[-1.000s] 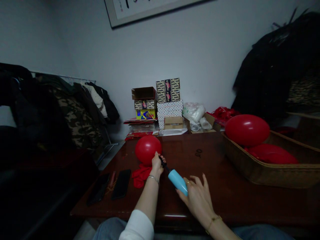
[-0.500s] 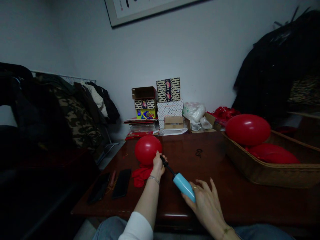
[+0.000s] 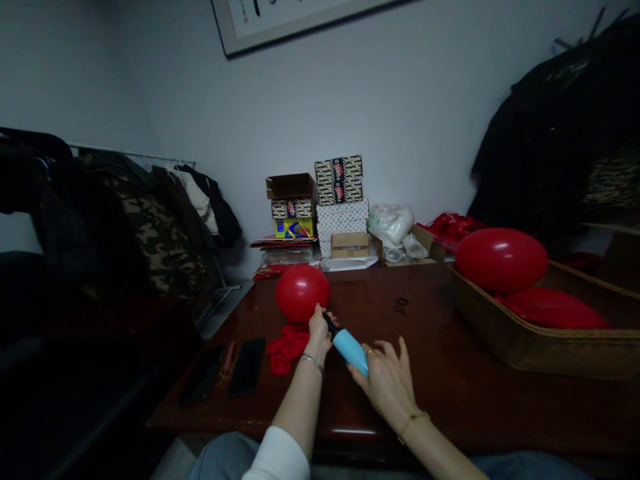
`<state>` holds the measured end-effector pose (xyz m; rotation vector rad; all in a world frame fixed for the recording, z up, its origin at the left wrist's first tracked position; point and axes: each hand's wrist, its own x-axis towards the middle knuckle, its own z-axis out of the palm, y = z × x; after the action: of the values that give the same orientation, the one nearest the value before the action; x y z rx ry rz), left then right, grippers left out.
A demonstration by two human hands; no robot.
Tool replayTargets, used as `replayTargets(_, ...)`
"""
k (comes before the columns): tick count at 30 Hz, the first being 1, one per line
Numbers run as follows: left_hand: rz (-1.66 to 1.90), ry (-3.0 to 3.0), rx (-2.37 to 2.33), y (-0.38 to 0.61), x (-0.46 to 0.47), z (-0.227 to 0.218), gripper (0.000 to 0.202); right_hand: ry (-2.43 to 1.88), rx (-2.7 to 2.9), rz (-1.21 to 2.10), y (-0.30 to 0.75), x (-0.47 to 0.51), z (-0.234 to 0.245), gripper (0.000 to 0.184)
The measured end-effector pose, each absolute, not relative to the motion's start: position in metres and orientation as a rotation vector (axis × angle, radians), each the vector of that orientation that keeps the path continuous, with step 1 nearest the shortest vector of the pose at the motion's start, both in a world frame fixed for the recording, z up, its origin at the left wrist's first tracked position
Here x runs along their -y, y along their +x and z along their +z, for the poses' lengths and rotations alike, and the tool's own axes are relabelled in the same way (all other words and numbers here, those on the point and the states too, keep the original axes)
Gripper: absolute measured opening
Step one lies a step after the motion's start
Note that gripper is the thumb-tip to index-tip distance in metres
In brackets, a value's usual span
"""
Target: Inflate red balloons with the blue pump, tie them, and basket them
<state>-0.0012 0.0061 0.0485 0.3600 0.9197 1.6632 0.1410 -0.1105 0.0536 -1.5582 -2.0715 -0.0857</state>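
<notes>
Blue pump (image 3: 350, 350) and right hand (image 3: 389, 377) have slid up toward the left hand (image 3: 320, 327)

Compared with half a second ago, the black shaft that showed between the left hand and the blue barrel is no longer visible. Left hand: closed around the pump's black far end. Right hand: thumb and forefinger curled around the pump's near end, the other fingers loosely spread. Just beyond the pump's far end is a round, inflated red balloon (image 3: 303, 293), beside the left fingertips; its neck is hidden, so whether it is joined to the pump cannot be told. Left of the pump, a crumpled red heap (image 3: 289, 347) lies on the dark, glossy table (image 3: 425, 400), with a black phone-like slab (image 3: 246, 368) farther left. Right of the pump and beyond it are small black loops (image 3: 401, 305). Well to the pump's right, a woven basket (image 3: 500, 340) holds two more red balloons (image 3: 501, 259).
</notes>
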Motion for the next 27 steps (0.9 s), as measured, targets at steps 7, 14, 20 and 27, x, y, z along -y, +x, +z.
replayTargets(7, 1.708, 0.353, -0.933, -0.014, -0.011, 0.046, 0.026, -1.516, 2.086, -0.069, 0.165, 0.133, 0.042, 0.039)
replayTargets(14, 1.735, 0.37, -0.926, -0.025, -0.018, 0.047, 0.027, -1.451, 2.088, -0.121, 0.193, 0.155, 0.029, 0.036)
replayTargets(20, 1.712, 0.4, -0.951, -0.017, -0.013, 0.044, 0.028, -1.51, 2.072, -0.064, 0.182, 0.148, 0.038, 0.034)
replayTargets(27, 1.671, 0.395, -0.986, 0.0, -0.004, 0.047, 0.025, -1.535, 2.095, -0.054, 0.151, 0.114, 0.058, 0.035)
